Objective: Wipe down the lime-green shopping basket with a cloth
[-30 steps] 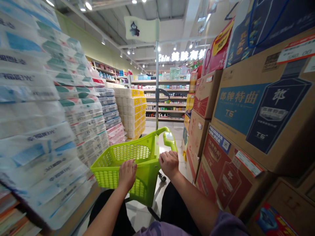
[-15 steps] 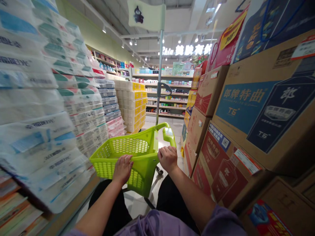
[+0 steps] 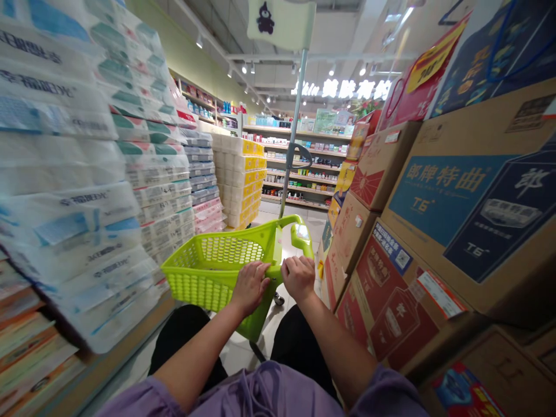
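A lime-green shopping cart (image 3: pixel 204 284) with a perforated basket stands right in front of my legs, turned at an angle. My right hand (image 3: pixel 299 277) is wrapped round the near end of its curved handle (image 3: pixel 306 249). On the basket's near rim, close to the handle, rests my left hand (image 3: pixel 251 285), its fingers curled over the edge. A grey pole (image 3: pixel 294 110) rises from the cart and carries a pale flag (image 3: pixel 281 26) with a dark bear on it. The fingertips of both hands are partly hidden behind the plastic.
Tall stacks of wrapped tissue packs (image 3: pixel 78 220) line the left side. Liquor cartons (image 3: pixel 452 179) are piled close on the right. Ahead stand a stack of yellow-and-white paper packs (image 3: pixel 243 179) and shelves of small goods (image 3: pixel 304 165). Tiled floor (image 3: pixel 278 324) runs between the stacks.
My left hand has slid right along the basket rim, nearer the handle and my right hand. The cart has turned slightly and its pole leans more. The view has shifted a little left.
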### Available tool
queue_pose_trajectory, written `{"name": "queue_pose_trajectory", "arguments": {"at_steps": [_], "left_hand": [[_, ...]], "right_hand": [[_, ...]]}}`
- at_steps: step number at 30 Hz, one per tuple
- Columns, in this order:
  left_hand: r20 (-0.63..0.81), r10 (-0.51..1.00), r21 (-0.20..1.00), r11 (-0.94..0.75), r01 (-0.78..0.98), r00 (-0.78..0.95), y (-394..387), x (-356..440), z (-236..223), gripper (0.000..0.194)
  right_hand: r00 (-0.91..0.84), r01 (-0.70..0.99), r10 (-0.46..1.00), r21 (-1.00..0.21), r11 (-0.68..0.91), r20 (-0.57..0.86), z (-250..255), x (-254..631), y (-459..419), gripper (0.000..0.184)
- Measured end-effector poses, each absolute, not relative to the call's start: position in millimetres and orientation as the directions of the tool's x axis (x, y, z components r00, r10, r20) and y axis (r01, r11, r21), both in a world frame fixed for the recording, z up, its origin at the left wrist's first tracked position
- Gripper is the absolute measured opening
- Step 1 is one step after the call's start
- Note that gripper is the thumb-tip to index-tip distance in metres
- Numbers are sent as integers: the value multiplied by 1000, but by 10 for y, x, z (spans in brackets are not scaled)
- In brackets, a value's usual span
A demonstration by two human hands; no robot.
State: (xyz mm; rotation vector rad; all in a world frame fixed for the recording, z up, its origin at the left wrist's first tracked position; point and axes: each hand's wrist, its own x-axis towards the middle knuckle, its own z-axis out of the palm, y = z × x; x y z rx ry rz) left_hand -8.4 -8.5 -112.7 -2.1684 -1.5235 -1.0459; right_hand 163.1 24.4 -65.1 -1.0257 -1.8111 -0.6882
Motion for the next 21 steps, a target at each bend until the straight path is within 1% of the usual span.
{"name": "queue_pose_trajectory", "arguments": {"at_steps": [2,5,6,9,13,15,17,21], "left_hand": [[678,721,163,-338,927,144,-56,-350,-1221,37],[656,754,180,-122,976,-27,-23,-858,-1398,37],[645,763,170,-80,982,-49,-17,-1007,-1444,36],[616,782,161,1,987,-101,2,-1273,-1513,35],[645,740,207,68,976,-188,19,-1213,-1499,35],[662,719,236,69,969,-212,15,-1083,-1477,34],[672,712,260,30,965,-204,0,-913,-1441,34],[686,721,285,-150,947,-92,-51,-451,-1290,37]], "right_hand": [[-245,867,363,35,496,899,-655,1640,243,25],[-249,869,377,34,493,892,-671,1640,252,25],[-249,870,383,32,492,889,-677,1635,255,25],[-242,875,398,22,484,885,-686,1615,259,25],[-225,881,403,9,472,887,-679,1595,255,25],[-219,881,403,2,473,889,-675,1591,251,25],[-214,880,400,-2,476,891,-669,1587,248,26],[-197,884,407,-18,467,892,-661,1572,244,25]]}}
